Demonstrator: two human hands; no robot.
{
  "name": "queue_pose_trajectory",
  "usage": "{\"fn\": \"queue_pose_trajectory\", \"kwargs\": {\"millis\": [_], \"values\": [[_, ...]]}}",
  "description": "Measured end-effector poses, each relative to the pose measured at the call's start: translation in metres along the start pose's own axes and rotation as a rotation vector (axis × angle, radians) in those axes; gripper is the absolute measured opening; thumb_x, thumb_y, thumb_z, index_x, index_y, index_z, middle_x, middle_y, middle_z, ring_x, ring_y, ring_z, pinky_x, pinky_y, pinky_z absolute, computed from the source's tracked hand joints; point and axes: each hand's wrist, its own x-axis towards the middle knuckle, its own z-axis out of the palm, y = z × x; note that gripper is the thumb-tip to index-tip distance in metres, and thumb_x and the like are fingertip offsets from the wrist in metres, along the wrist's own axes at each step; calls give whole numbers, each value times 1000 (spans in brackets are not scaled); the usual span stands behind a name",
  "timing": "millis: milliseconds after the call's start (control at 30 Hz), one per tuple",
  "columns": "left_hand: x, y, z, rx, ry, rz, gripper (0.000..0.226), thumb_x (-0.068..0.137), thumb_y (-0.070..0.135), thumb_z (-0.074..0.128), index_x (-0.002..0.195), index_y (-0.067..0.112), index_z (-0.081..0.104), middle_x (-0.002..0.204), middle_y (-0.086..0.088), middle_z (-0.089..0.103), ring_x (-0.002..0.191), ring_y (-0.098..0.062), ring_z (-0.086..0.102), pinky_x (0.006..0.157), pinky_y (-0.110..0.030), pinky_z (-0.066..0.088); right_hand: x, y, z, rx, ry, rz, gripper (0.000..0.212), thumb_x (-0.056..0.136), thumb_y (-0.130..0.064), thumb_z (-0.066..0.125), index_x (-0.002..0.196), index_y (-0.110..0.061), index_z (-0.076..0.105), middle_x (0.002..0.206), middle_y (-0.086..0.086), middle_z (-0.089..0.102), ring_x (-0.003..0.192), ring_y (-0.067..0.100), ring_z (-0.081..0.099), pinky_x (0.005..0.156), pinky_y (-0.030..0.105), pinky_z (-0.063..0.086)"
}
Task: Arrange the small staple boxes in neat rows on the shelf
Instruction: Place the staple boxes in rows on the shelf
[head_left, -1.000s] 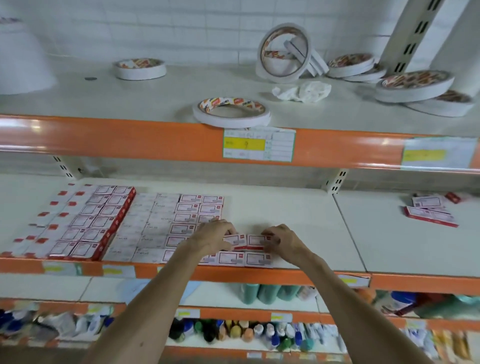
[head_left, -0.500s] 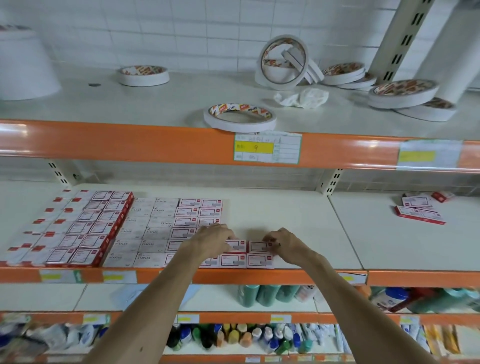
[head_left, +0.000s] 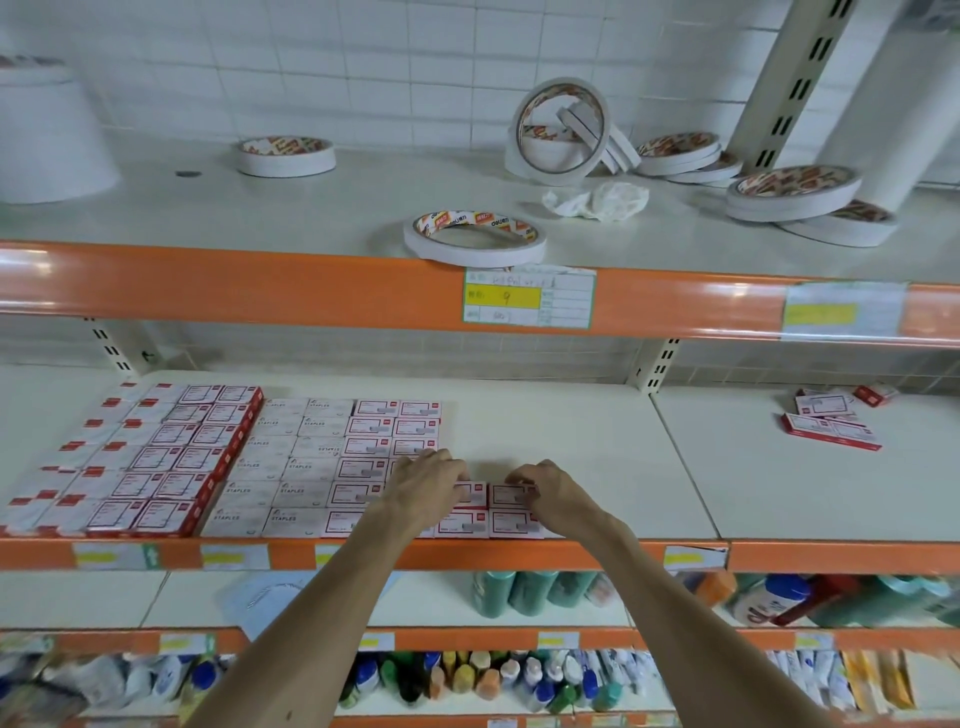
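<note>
Small white-and-red staple boxes (head_left: 311, 467) lie flat in neat rows on the left half of the middle shelf (head_left: 571, 441). A taller red-sided block of boxes (head_left: 171, 457) stands to their left. At the rows' right end, my left hand (head_left: 431, 483) curls its fingertips over one box (head_left: 471, 493) in the second row from the front. My right hand (head_left: 550, 491) pinches the neighbouring box (head_left: 505, 496). Two more boxes (head_left: 511, 525) sit in front of them at the shelf edge. A few loose boxes (head_left: 831, 426) lie on the right shelf panel.
White tape rolls (head_left: 475, 236) and crumpled paper (head_left: 597, 200) sit on the upper shelf, whose orange lip carries a price label (head_left: 530, 301). Green bottles (head_left: 493, 592) and several small bottles fill the shelves below. Bare shelf stretches right of my hands.
Both hands stay on the same two boxes at the right end of the rows, barely shifting. My head view has tilted slightly upward.
</note>
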Motion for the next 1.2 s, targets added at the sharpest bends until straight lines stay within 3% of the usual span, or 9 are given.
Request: {"fn": "queue_pose_trajectory", "kwargs": {"millis": [367, 467, 567, 700, 967, 1033, 1100, 1167, 1200], "values": [[0, 0, 5, -38, 17, 2, 32, 99, 38, 48, 128, 25, 54, 128, 5, 53, 123, -15, 45, 107, -44, 33, -11, -5, 5, 15, 56, 27, 46, 93, 0, 39, 136, -13, 50, 126, 14, 49, 113, 30, 55, 95, 30, 47], [-3, -2, 6, -122, 65, 7, 30, 99, 31, 50, 128, 24, 53, 130, 7, 51, 124, -13, 46, 108, -43, 36, -12, -6, 8, 20, 149, 201, 38, 94, 1, 38, 130, -5, 45, 126, 16, 45, 103, 34, 60, 83, 34, 51], [-4, -1, 7, -148, 110, -2, 31, 99, 24, 48, 130, 24, 51, 132, 6, 49, 127, -13, 44, 109, -41, 36, -15, -13, 11, -6, 179, 364, 23, 98, -3, 36, 118, -1, 47, 122, 18, 50, 103, 34, 60, 82, 36, 50], [-1, 16, 5, -123, 196, -15, 31, 99, 20, 48, 129, 26, 52, 130, 6, 49, 125, -13, 44, 107, -39, 32, -18, -17, 14, -44, 129, 314, 25, 96, -1, 38, 120, 1, 48, 124, 18, 53, 109, 35, 59, 87, 37, 49], [15, 42, -12, -117, 291, -140, 31, 97, 11, 51, 122, 25, 59, 127, 2, 57, 119, -16, 52, 105, -40, 40, -45, 19, -9, -11, 209, 259, 34, 95, 0, 38, 128, -3, 46, 129, 16, 52, 114, 31, 58, 89, 32, 44], [24, 45, -20, -154, 230, -135, 26, 97, 12, 51, 118, 25, 62, 125, 2, 61, 113, -15, 58, 104, -43, 42, -56, 44, -25, -5, 230, 250, 36, 95, -2, 40, 130, -5, 46, 130, 16, 52, 114, 31, 57, 91, 33, 42], [24, 37, -23, -248, 44, -127, 20, 95, 20, 59, 115, 22, 62, 124, 1, 63, 109, -15, 60, 102, -42, 45, -65, 72, -39, -9, 239, 247, 37, 97, -7, 40, 133, -7, 45, 132, 15, 50, 117, 32, 55, 93, 33, 41], [13, 33, -20, -321, -175, -147, 36, 87, 26, 71, 121, 20, 59, 126, 1, 59, 114, -17, 57, 103, -40, 44, -73, 96, -50, -9, 236, 264, 37, 97, -9, 40, 134, -8, 45, 134, 16, 50, 118, 32, 55, 94, 33, 41], [6, 31, -14, -334, -199, -162, 42, 84, 27, 73, 124, 21, 59, 127, 2, 58, 117, -17, 56, 105, -40, 43, -74, 104, -53, -1, 229, 269, 38, 96, -9, 40, 134, -8, 45, 133, 16, 50, 118, 33, 55, 94, 32, 41]]}}
